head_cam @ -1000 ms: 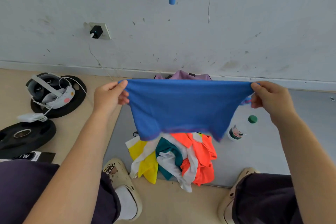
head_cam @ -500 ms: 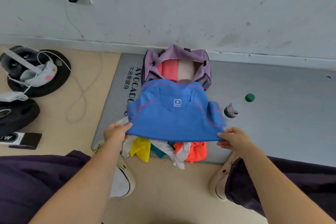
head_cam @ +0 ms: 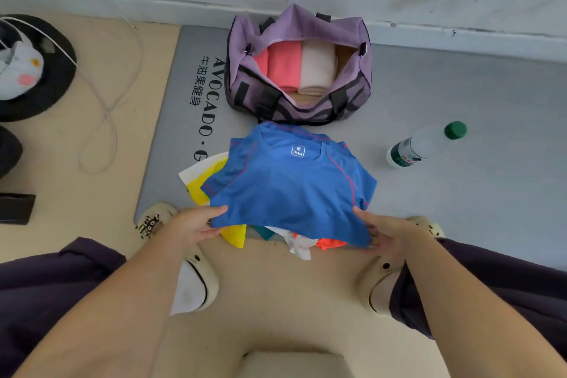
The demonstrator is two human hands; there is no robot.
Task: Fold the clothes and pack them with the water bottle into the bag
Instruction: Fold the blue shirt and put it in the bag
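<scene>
While the blue t-shirt (head_cam: pixel 291 187) is getting laid out, both hands are hanging onto its near hem: the left hand (head_cam: pixel 196 224) is pinching the left corner with the thumb on top of the cloth, and the right hand (head_cam: pixel 388 235) is gripping the right corner, though I honestly can't tell how its fingers are sitting under the fabric. Out ahead of the grip the shirt is spreading collar-away, draping over the pile of unfolded clothes (head_cam: pixel 236 224) rather than lying flat on the grey mat (head_cam: pixel 460 193), so it's looking a bit humpy. My guess is it's thin, light, stretchy sports fabric, totally floppy, so it's going to slump and wrinkle wherever it isn't being held; corners and hem edges seem like the spots to grab, both sides at once. Further past the collar, the purple bag (head_cam: pixel 294 107) is sitting open with a pink roll and a cream roll already inside. Off to the right of the right hand's grip and a bit ahead, the water bottle (head_cam: pixel 420 147) is lying on its side, well apart from the shirt; rigid, smooth, probably rolls easily, so grabbing it round the body looks safest.
</scene>
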